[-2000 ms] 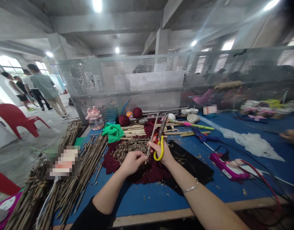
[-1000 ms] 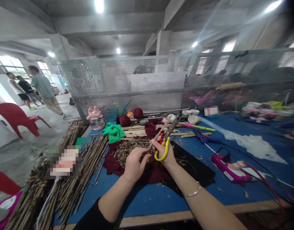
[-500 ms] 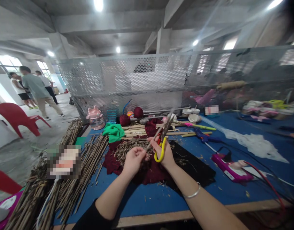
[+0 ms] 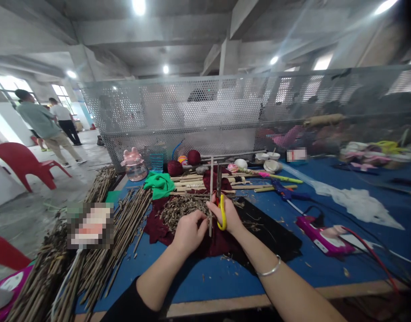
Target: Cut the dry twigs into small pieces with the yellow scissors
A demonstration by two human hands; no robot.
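A thin stick (image 4: 211,179) stands nearly upright at the frame's centre, pinched by the right hand (image 4: 229,215), whose bent fingers also hold scissors (image 4: 222,206). The left hand (image 4: 190,231) curls its fingers beside the stick's lower end; contact cannot be told. Behind, dry scraps (image 4: 180,208) lie on dark red cloth (image 4: 155,227); more sticks (image 4: 113,243) cover the table (image 4: 192,288) at lower left.

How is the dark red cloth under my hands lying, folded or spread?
Spread: the dark red cloth fans out beneath the dried scraps over the blue tabletop, its edges uneven.
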